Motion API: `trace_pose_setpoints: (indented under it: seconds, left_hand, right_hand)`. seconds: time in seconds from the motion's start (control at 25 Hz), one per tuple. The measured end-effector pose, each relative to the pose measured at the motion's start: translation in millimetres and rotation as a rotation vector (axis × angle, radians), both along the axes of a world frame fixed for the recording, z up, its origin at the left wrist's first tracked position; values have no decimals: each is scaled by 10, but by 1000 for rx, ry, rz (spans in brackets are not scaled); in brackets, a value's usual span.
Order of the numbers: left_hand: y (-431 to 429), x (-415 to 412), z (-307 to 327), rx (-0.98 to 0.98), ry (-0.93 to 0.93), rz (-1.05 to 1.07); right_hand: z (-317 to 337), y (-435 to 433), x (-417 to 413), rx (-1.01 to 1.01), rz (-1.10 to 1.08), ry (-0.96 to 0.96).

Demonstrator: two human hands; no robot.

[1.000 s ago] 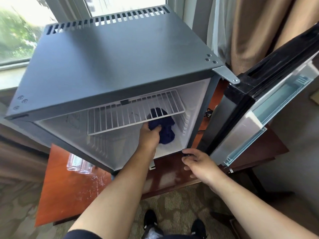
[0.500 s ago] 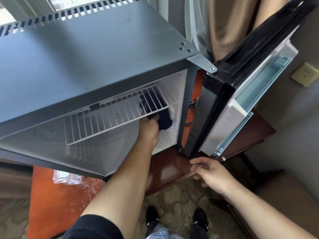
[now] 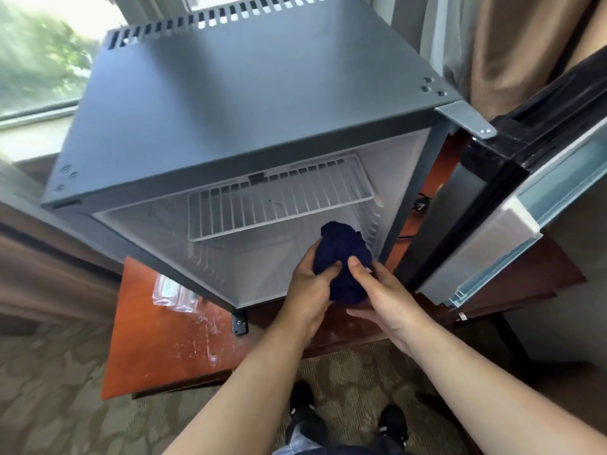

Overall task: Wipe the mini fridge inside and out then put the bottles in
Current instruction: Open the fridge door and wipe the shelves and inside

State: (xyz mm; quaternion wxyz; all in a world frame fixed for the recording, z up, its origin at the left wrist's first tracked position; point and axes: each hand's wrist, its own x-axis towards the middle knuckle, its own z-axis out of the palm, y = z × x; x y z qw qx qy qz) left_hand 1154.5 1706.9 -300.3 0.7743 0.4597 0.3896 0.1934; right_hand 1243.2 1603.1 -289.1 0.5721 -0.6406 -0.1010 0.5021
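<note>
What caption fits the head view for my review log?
Left hand and right hand grip a dark blue cloth before the open mini fridge; bottles lie on the table beside it.

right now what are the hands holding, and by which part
Both hold the bunched dark blue cloth: the left hand grips its left side, the right hand its lower right, thumb pressed on the front.

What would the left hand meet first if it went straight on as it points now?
The left hand grips the crumpled dark blue cloth; beyond it, probably the white inner wall of the grey mini fridge. Depth is unclear.
</note>
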Motion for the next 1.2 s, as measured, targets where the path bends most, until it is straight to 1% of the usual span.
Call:
trace_pose_setpoints:
  seconds: [0.36, 0.52, 0.64, 0.76, 0.84, 0.92, 1.0, 1.08, 1.2]
  left_hand:
    - [364, -832, 38, 171, 174, 78]
    - [587, -1216, 41, 191, 257, 171]
    - [674, -1397, 27, 121, 293, 223]
    - [699, -1503, 10, 58, 295, 175]
    - [702, -1592, -1, 31, 320, 151]
    - [732, -1703, -25, 2, 364, 153]
    - [786, -1791, -75, -44, 427, 153]
    - [815, -1813, -137, -135, 485, 179]
    - [798, -1754, -186, -215, 485, 231]
  right_hand:
    - [-209, 767, -565, 128, 50, 100]
    - [-297, 1336, -678, 173, 59, -30]
    - [-335, 1863, -777, 180, 28, -85]
    - [-350, 2335, -813, 231, 57, -158]
    - [-416, 2494, -811, 262, 102, -185]
    - [-514, 2485, -857, 236, 136, -189]
    - [-602, 2370, -935, 191, 103, -183]
    - [-608, 2224, -984, 180, 68, -155]
    - [-556, 1919, -1048, 246, 160, -127]
